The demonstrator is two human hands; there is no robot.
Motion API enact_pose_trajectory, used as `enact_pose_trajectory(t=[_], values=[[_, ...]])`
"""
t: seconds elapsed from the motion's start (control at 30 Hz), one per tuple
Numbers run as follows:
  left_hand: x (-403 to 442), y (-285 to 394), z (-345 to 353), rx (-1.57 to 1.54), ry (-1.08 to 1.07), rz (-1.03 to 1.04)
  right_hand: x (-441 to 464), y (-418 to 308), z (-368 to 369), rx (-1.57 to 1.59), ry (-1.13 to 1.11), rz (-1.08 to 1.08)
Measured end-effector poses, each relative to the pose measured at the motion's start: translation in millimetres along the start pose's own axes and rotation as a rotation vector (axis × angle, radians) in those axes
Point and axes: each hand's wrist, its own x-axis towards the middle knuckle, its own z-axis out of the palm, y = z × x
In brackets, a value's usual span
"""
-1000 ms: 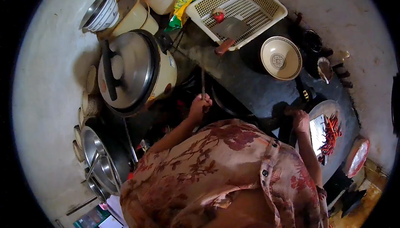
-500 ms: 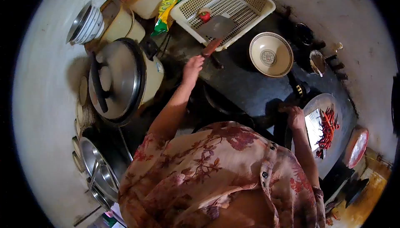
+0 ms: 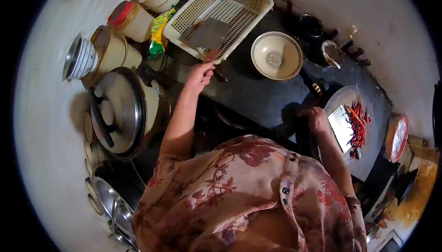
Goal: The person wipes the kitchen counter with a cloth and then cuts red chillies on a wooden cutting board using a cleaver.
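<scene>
My left hand (image 3: 201,76) is closed around the brown handle of a cleaver (image 3: 211,33). The handle crosses the near rim of a cream plastic basket (image 3: 251,33), and the broad grey blade is over the basket's floor. A bit of something reddish shows at the blade's far edge. My right hand (image 3: 317,119) has its fingers curled at the left side of a round grey board or pan (image 3: 340,96); what they hold is too dark to make out. Long red chillies (image 3: 359,125) lie there, beside a bright white rectangular surface (image 3: 340,127).
A patterned bowl (image 3: 276,56) stands on the dark counter (image 3: 251,88) between my hands. To the left are a large lidded pot (image 3: 115,111), a yellow-green packet (image 3: 159,33), a red-lidded jar (image 3: 131,19) and stacked bowls (image 3: 80,58). Small dark containers (image 3: 311,25) line the back wall.
The whole view has shifted, so most things appear further left. The cleaver blade has slid slightly left within the basket and now mostly covers a red item seen earlier. My right hand stays by the board.
</scene>
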Motion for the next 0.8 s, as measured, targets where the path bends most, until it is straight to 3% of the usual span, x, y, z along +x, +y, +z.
enact_pose_trajectory(t=[0.13,0.27,0.33,0.47,0.57,0.67,0.8], values=[[-47.6,0.7,-20.7,0.115,0.002,0.273,-5.0,15.9,24.1,-0.02,0.057,-0.039],[-82.8,-4.2,-29.4,0.105,-0.07,0.322,-2.4,14.2,19.5,0.093,0.093,-0.1],[-95.5,-13.7,-24.9,0.082,-0.126,0.315,-4.3,11.2,16.1,0.042,0.041,-0.025],[-99.3,-37.0,8.4,0.097,-0.347,0.221,-7.8,20.9,30.5,0.01,0.125,-0.025],[-87.3,-52.9,47.8,0.047,-0.469,0.072,0.2,-2.1,-1.1,0.055,0.037,-0.004],[-57.6,-74.8,80.4,0.008,-0.561,-0.008,-2.5,8.9,12.9,-0.03,-0.037,0.028],[-1.9,-104.4,105.6,-0.049,-0.636,-0.112,-9.7,19.1,28.6,-0.011,0.093,0.005]])
